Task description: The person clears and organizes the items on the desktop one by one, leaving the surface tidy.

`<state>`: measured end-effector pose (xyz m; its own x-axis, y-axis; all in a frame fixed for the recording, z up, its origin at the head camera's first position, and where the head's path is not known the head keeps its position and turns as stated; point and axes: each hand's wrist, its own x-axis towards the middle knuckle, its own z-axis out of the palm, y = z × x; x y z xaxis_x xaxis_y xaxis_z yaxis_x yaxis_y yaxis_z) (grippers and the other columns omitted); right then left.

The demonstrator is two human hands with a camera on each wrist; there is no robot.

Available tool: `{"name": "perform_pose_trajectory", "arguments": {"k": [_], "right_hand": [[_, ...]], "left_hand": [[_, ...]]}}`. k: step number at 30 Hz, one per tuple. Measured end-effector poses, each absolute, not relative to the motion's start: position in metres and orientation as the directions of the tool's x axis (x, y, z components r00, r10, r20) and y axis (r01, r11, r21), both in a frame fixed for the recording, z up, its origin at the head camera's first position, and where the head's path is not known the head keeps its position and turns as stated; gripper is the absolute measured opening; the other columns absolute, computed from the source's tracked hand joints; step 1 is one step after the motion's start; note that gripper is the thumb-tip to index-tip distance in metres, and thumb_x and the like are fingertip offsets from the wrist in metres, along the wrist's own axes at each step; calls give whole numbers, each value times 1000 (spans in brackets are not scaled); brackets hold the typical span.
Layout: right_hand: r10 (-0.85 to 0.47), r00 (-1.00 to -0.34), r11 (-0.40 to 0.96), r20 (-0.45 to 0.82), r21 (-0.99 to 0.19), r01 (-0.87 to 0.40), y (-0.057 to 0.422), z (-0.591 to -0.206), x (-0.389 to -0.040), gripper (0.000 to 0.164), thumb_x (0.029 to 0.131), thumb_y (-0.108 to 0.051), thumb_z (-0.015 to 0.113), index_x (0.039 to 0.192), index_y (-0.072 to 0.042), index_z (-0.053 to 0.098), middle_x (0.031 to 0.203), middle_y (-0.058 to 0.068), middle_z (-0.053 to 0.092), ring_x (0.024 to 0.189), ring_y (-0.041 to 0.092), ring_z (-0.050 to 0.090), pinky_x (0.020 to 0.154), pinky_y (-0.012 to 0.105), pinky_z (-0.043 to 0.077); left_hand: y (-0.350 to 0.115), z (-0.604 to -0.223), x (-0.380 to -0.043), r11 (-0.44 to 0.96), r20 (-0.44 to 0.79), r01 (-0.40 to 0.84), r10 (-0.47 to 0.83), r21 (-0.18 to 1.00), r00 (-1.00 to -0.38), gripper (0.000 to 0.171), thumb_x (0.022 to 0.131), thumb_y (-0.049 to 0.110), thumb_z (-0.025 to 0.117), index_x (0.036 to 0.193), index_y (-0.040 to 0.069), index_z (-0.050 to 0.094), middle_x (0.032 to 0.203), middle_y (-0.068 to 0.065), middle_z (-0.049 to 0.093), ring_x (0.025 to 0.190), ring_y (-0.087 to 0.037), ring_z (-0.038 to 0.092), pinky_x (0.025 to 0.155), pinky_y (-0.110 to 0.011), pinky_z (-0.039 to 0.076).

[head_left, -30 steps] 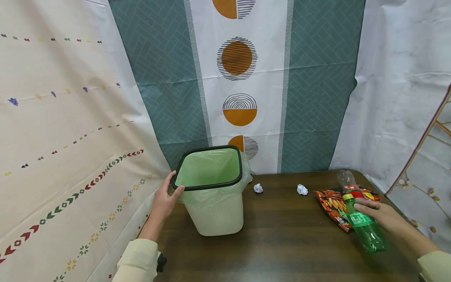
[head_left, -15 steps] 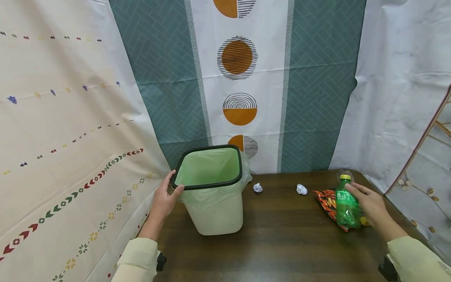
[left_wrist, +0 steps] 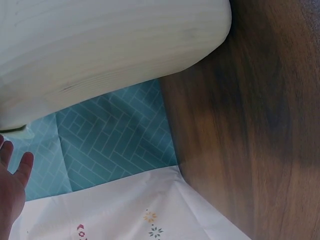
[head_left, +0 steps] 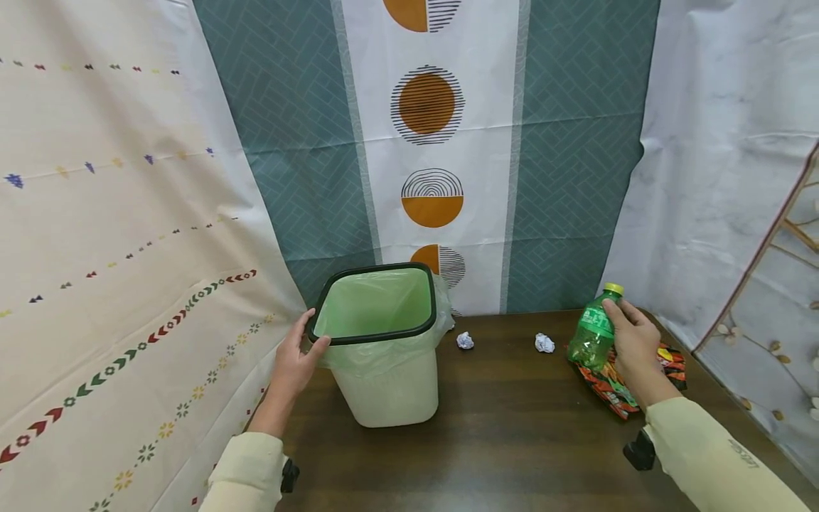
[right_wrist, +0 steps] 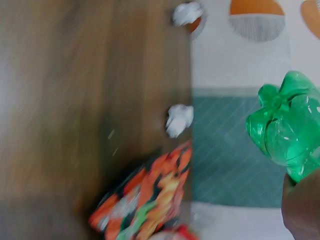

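A pale trash can (head_left: 390, 395) with a black rim and a green liner bag (head_left: 384, 306) stands left of centre in the head view. At its left corner rests my left hand (head_left: 296, 363), fingers and thumb spread along the rim. The left wrist view shows part of that hand (left_wrist: 11, 192) beside the can's side (left_wrist: 125, 45). My right hand (head_left: 633, 348) grips a green plastic bottle (head_left: 591, 334) with a yellow cap, raised and tilted above an orange and black snack bag (head_left: 614, 395). The bottle's base (right_wrist: 285, 125) fills the right of the right wrist view.
Two crumpled paper balls (head_left: 465, 340) (head_left: 544, 343) lie on the brown table (head_left: 505, 427) between trash can and snack bag. A red bottle cap (right_wrist: 186, 232) shows beside the bag in the right wrist view. Patterned curtains (head_left: 569, 178) hang behind and at both sides.
My right hand has lifted the green bottle off the snack bag area and carried it up and leftward, turning it upright, then leaning. My left hand stays at the trash can's rim.
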<state>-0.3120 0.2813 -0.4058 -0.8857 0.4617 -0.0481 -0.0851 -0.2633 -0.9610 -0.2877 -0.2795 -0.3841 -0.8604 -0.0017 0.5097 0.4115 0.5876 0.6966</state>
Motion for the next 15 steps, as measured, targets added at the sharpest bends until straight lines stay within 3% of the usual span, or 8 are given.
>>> {"name": "perform_pose_trajectory", "arguments": {"k": [3, 9, 15], "right_hand": [[463, -886, -298, -28, -946, -126, 266, -396, -315, 75, 91, -42, 67, 155, -18, 35, 160, 3, 26, 142, 15, 30, 99, 19, 40], [507, -862, -368, -24, -910, -191, 236, -376, -325, 69, 90, -37, 71, 150, -15, 45, 138, -4, 48, 124, 11, 46, 100, 23, 39], [547, -837, -354, 12, -903, -243, 205, -357, -331, 68, 90, -35, 72, 149, -12, 46, 141, 2, 46, 125, 14, 45, 105, 26, 37]], "left_hand": [[-280, -384, -288, 592, 511, 410, -3, 694, -860, 66, 97, 33, 57, 153, 8, 35, 152, -23, 38, 137, -40, 40, 108, -59, 32], [-280, -383, -288, 604, 519, 415, 2, 680, -855, 65, 97, 33, 57, 153, 7, 35, 152, -24, 38, 136, -41, 40, 108, -58, 31], [-279, -382, -287, 609, 523, 417, 3, 675, -853, 65, 97, 33, 57, 153, 6, 35, 151, -25, 38, 135, -42, 41, 107, -59, 32]]}}
